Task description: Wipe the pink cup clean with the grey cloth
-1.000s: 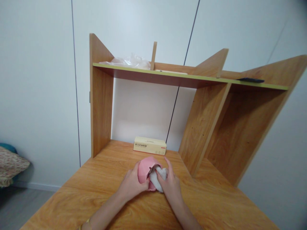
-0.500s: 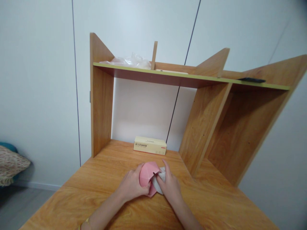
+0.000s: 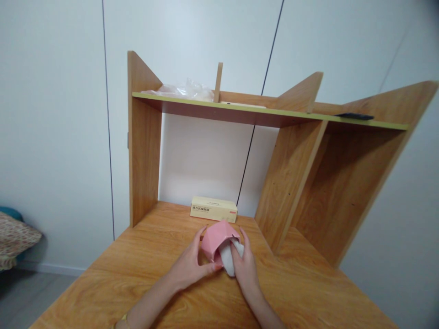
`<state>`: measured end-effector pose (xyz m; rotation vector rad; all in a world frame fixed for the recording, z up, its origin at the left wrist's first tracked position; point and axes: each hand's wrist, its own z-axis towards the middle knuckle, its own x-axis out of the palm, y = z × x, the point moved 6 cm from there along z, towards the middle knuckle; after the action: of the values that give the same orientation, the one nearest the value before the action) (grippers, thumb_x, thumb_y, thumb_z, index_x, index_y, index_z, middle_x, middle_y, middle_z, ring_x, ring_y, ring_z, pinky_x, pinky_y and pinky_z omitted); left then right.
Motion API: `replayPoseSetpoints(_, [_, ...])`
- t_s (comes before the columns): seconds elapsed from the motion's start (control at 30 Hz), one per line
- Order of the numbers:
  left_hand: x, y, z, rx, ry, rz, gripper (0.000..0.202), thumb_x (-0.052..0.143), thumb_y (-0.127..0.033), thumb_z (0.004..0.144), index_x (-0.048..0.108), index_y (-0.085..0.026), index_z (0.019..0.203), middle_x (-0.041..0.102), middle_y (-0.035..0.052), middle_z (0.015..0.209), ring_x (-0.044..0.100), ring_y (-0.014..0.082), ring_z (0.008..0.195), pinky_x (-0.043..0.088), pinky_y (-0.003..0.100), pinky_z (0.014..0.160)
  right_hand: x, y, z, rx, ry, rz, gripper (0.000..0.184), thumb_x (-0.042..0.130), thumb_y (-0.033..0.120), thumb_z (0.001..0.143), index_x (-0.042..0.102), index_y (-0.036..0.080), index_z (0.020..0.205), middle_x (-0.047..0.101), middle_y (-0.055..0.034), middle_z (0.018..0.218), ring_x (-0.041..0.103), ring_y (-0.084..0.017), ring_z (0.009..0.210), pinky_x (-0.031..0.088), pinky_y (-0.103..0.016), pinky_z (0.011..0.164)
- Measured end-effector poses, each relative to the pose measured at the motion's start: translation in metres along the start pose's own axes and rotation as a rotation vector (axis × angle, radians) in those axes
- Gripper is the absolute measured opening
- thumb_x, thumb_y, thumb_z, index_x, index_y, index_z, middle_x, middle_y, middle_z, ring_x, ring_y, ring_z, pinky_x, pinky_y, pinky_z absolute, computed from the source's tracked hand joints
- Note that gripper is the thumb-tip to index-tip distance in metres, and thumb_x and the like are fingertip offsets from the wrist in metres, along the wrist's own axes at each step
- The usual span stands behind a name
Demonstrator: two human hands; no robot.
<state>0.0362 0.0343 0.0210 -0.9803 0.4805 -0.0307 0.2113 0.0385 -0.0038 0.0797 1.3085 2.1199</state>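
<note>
A pink faceted container (image 3: 218,235), hollow and with a small notch in its rim, is tipped so that its opening faces right and toward me. My left hand (image 3: 189,264) grips it from the left, thumb at the lower rim and fingers around the far side. In my right hand (image 3: 246,268) is a greyish-white cloth (image 3: 226,258), pressed into the container's opening. Some of the right fingers are hidden behind the cloth and the rim. Both hands are low over the wooden desk (image 3: 144,269).
Behind the hands, a cream cling film box (image 3: 213,209) lies against the back of the desk. A wooden shelf unit (image 3: 146,155) rises around it, carrying a clear plastic bag (image 3: 188,90) and a flat black object (image 3: 355,116) on top. Patterned fabric (image 3: 18,235) shows at far left.
The pink container has turned and moved slightly up, its opening now facing more toward me. My right hand has shifted with the cloth at the rim, and the left fingers have spread around it.
</note>
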Motion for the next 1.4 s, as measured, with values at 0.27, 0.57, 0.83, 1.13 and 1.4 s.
replayPoseSetpoints(0.27, [0.006,-0.004,-0.001,-0.018,-0.027,0.005,0.074,0.062,-0.028,0.072,0.021,-0.014,0.132,0.051,0.0120,0.119,0.051,0.0227,0.105,0.040,0.033,0.090,0.002,0.004,0.000,-0.002,0.012,-0.027,0.054,0.048,0.034,0.074,0.039,0.017,0.124,0.056,-0.0108,0.113,0.056,-0.022,0.099,0.044,-0.032,0.080])
replayPoseSetpoints(0.57, [-0.004,-0.007,-0.003,-0.054,-0.036,0.294,0.076,0.064,-0.031,0.063,0.029,-0.018,0.130,0.054,0.0099,0.118,0.053,0.0266,0.103,0.042,0.035,0.087,-0.007,0.020,-0.001,-0.056,0.049,-0.556,0.057,0.048,0.033,0.076,0.035,0.019,0.129,0.064,-0.0048,0.073,0.061,-0.022,0.066,0.042,-0.028,0.057])
replayPoseSetpoints(0.83, [-0.006,-0.014,-0.003,0.005,0.014,0.328,0.078,0.063,-0.029,0.062,0.028,-0.018,0.132,0.051,0.0086,0.123,0.051,0.0248,0.107,0.039,0.032,0.092,-0.001,0.015,-0.003,-0.116,0.133,-0.397,0.060,0.045,0.031,0.077,0.027,0.020,0.134,0.065,-0.0048,0.084,0.062,-0.021,0.072,0.045,-0.027,0.061])
replayPoseSetpoints(1.13, [-0.003,-0.007,-0.005,0.027,0.021,0.230,0.077,0.061,-0.031,0.069,0.024,-0.020,0.135,0.046,0.0102,0.128,0.047,0.0264,0.112,0.035,0.037,0.095,-0.003,0.007,-0.004,-0.048,0.132,-0.264,0.055,0.046,0.032,0.075,0.037,0.021,0.129,0.065,-0.0039,0.083,0.062,-0.021,0.072,0.046,-0.029,0.063])
replayPoseSetpoints(1.4, [-0.003,0.002,0.000,0.016,-0.036,0.030,0.092,0.065,-0.039,0.070,0.007,-0.015,0.137,0.039,0.0159,0.131,0.039,0.0273,0.118,0.031,0.041,0.098,-0.003,0.004,-0.002,0.019,0.009,-0.029,0.054,0.044,0.038,0.077,0.037,0.018,0.126,0.060,-0.0093,0.109,0.058,-0.021,0.095,0.045,-0.030,0.075])
